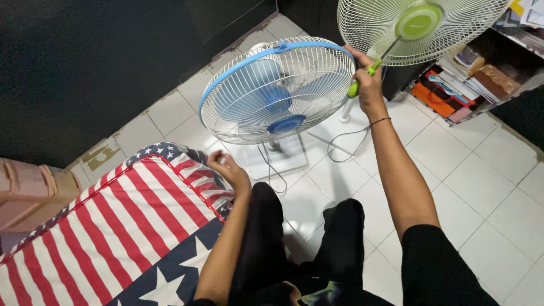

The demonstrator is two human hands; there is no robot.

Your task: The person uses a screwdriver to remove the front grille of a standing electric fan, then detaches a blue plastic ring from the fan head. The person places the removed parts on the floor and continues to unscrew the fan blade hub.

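Note:
A blue-bladed fan [277,90] with a white wire guard and blue rim band stands on a white base on the tiled floor, tilted up toward me. My right hand [366,79] is raised at the guard's right edge, fingers closed around a green-handled screwdriver [368,71] whose shaft points up and to the right. My left hand [226,168] hovers low beneath the guard's lower left, fingers curled and pinched; whether it holds something small is unclear. My knees in black trousers are just in front of the fan's base.
A second fan [419,25] with a white guard and green hub stands behind at upper right. A shelf of books and papers [470,79] is at right. A cushion with red-and-white stripes and stars [130,226] lies at left, near a pink container [31,192]. A dark wall is behind.

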